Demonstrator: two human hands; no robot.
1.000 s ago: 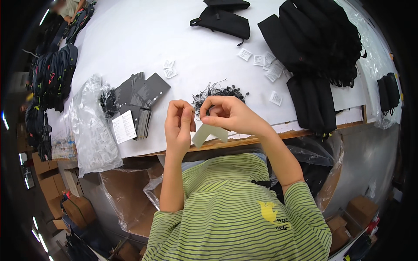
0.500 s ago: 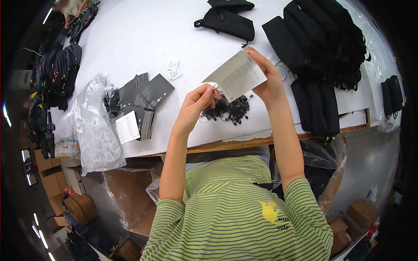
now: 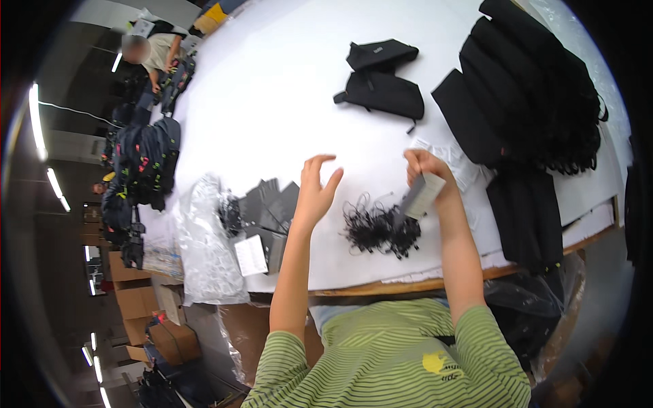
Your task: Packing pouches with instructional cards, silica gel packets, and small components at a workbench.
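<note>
My right hand is closed on a folded card tag, pale on one face and dark on the other, which hangs tilted below the fingers. My left hand hovers over the table with thumb and fingers apart, holding nothing. Below and between the hands lies a tangled heap of black tag strings. Beyond them rest two black fabric pouches, the nearer pouch and the farther pouch. Dark printed cards are piled left of my left forearm, with one white-faced card in front.
A clear plastic bag lies at the table's left edge. Many black pouches are stacked at the right, near small white labels. Dark backpacks line the far left side, where another person stands. Cardboard boxes sit beyond.
My left hand has come off the card tag and opened. The tag, spread between both hands before, now hangs from my right hand alone. The whole view has shifted leftward and up.
</note>
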